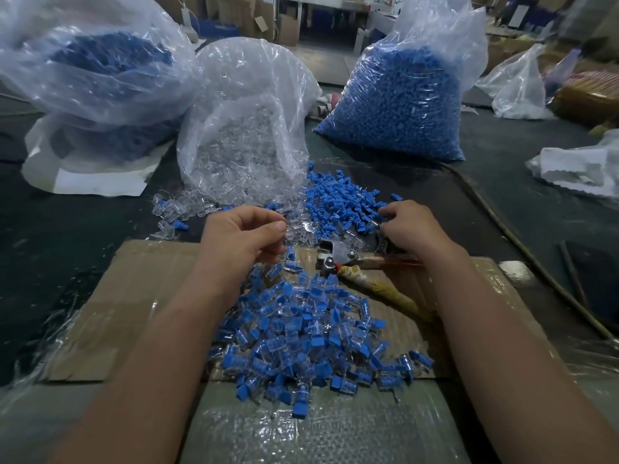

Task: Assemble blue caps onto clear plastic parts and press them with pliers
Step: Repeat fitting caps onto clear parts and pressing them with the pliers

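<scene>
Though it's unclear what the left hand is curled around, the right hand pinches mid-frame blue caps; rushing could drop one.

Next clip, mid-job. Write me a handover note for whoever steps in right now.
Left hand: fingers curled above the loose clear parts; whether it holds one is unclear.
Right hand: fingertips in the loose caps; grip hidden.
Pliers lie unheld on the cardboard.
Done: a pile of capped parts near the person.
Left: the clear-parts bag and the caps bag hold plenty.
</scene>
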`<state>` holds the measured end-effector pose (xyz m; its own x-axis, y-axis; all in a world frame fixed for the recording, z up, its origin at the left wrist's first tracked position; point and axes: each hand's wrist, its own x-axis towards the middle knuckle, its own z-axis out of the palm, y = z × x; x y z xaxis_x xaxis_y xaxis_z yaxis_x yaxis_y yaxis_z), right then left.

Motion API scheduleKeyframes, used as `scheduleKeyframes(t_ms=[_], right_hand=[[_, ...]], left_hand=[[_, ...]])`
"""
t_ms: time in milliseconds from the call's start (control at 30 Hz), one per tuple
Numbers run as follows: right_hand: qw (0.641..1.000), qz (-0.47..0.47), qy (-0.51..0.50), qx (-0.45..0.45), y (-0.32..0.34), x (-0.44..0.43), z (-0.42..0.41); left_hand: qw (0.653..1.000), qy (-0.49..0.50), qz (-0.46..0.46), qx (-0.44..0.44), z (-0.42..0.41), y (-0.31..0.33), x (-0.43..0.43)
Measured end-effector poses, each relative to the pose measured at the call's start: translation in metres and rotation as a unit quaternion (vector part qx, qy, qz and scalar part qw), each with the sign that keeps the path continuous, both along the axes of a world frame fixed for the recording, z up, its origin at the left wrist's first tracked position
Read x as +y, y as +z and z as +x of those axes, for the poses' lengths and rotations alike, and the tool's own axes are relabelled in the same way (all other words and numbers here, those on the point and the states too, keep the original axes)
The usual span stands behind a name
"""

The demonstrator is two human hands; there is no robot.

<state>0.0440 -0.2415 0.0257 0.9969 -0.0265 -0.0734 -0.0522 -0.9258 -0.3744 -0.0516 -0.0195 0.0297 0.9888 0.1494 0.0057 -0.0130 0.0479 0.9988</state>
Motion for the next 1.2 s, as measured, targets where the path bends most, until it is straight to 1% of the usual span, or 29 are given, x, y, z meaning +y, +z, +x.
scheduleKeyframes(t_ms=[67, 167, 400, 567, 667, 700, 767, 867, 933, 1033, 1133, 1200], right_hand=[[1.0, 0.021, -0.004, 0.017, 0.001, 0.0, 0.0], [0.999, 0.036, 0.004, 0.021, 0.001, 0.002, -0.003], [0.999, -0.006, 0.038, 0.034, 0.004, 0.005, -0.004], [0.998, -0.016, 0.053, 0.018, 0.003, 0.006, -0.002], [0.998, -0.019, 0.055, -0.014, -0.001, 0.003, -0.002], [0.998, -0.004, 0.049, -0.033, -0.001, 0.001, -0.003], [0.995, 0.061, 0.023, -0.08, 0.0, -0.003, -0.007], [0.978, 0.163, 0.012, -0.132, 0.009, -0.002, -0.018], [0.964, 0.218, 0.02, -0.151, 0.017, 0.004, -0.029], [0.947, 0.28, 0.041, -0.151, 0.023, 0.021, -0.049], [0.926, 0.347, 0.073, -0.13, 0.021, 0.038, -0.068], [0.921, 0.357, 0.103, -0.117, 0.017, 0.047, -0.077]], left_hand=[[1.0, -0.003, 0.001, -0.001, 0.0, 0.0, 0.0], [1.0, -0.007, -0.001, -0.002, 0.0, -0.001, 0.0], [1.0, -0.016, -0.002, 0.003, 0.001, -0.003, 0.0], [1.0, -0.024, 0.0, 0.004, 0.0, -0.004, -0.001], [1.0, -0.028, -0.003, 0.002, 0.0, -0.003, -0.002], [1.0, -0.029, -0.004, 0.001, 0.0, -0.003, -0.003], [1.0, -0.028, -0.002, -0.002, 0.0, -0.003, -0.003], [1.0, -0.029, -0.003, -0.001, -0.001, -0.002, -0.003], [1.0, -0.029, -0.004, 0.002, -0.001, -0.002, -0.003], [1.0, -0.029, 0.006, -0.002, -0.002, -0.001, -0.003], [0.999, -0.029, 0.016, -0.005, -0.004, -0.002, -0.005], [0.999, -0.024, 0.028, -0.007, -0.004, -0.003, -0.006]])
